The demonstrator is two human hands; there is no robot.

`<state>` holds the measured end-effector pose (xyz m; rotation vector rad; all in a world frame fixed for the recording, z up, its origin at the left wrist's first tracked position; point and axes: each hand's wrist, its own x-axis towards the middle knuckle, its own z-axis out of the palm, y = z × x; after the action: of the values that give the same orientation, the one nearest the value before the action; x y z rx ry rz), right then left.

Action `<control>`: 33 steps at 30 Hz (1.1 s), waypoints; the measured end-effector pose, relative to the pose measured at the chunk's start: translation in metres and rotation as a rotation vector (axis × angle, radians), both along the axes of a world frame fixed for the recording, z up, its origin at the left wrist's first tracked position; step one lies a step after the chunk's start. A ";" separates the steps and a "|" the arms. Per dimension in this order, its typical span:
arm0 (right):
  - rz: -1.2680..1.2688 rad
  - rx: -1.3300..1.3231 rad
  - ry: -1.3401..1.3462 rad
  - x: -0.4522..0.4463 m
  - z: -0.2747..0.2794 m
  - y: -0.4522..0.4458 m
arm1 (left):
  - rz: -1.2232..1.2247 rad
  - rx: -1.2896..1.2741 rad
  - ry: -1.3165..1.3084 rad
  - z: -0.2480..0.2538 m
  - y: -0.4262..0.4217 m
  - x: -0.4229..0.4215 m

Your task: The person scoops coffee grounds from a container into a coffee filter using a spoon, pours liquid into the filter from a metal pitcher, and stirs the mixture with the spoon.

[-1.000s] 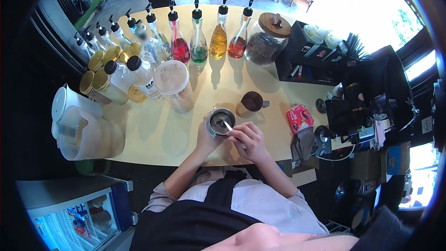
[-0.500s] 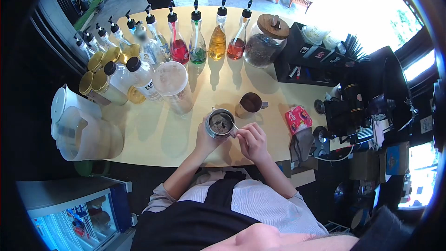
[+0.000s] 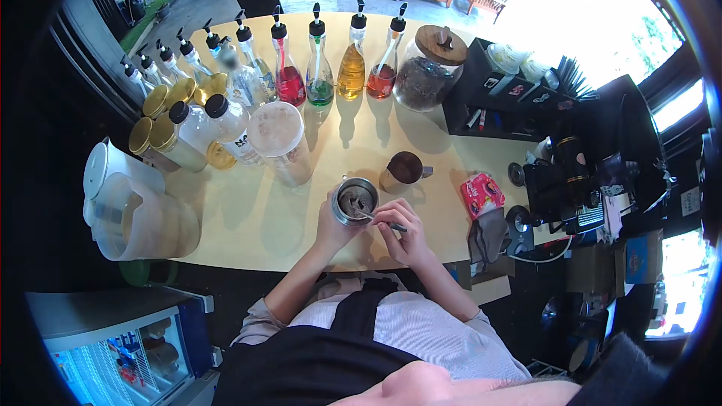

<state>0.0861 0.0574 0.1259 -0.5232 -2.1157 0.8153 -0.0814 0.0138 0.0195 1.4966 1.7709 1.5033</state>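
Observation:
My left hand [image 3: 331, 224] is wrapped round the side of a metal cup [image 3: 344, 215], keeping it near the table's front edge. Inside are greyish-brown contents [image 3: 353, 197], with a darker patch in the middle. My right hand [image 3: 404, 234] grips a thin metal spoon [image 3: 366, 214] with a dark handle end. The spoon slants over the cup's right rim, and its tip is hidden in the contents. Just behind my right hand stands a second metal cup [image 3: 403, 170], its handle pointing right.
A tall lidded clear container [image 3: 280, 143] stands left of the cup. Pump bottles, among them a yellow syrup bottle [image 3: 351, 71], line the back beside a wooden-lidded jar [image 3: 425, 75]. Plastic pitchers [image 3: 143, 218] stand left. A pink packet [image 3: 482, 194] and a coffee machine [image 3: 571, 180] are right.
My right hand has moved slightly left and down and turned, and the spoon's dark handle end now shows. The spoon reaches further over the contents. My left hand and the cup stay almost still.

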 end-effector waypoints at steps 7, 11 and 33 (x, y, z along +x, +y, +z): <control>-0.126 0.251 -0.074 0.000 -0.003 0.002 | 0.019 -0.039 -0.006 0.000 0.000 0.002; -0.190 0.336 -0.091 0.004 -0.008 0.000 | 0.006 -0.009 -0.023 0.005 0.000 0.002; -0.107 -0.024 0.042 -0.003 -0.001 -0.002 | 0.004 0.005 -0.029 0.006 -0.001 0.002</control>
<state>0.0827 0.0558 0.1245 -0.6214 -2.0233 0.7844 -0.0798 0.0131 0.0254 1.4671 1.7564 1.5248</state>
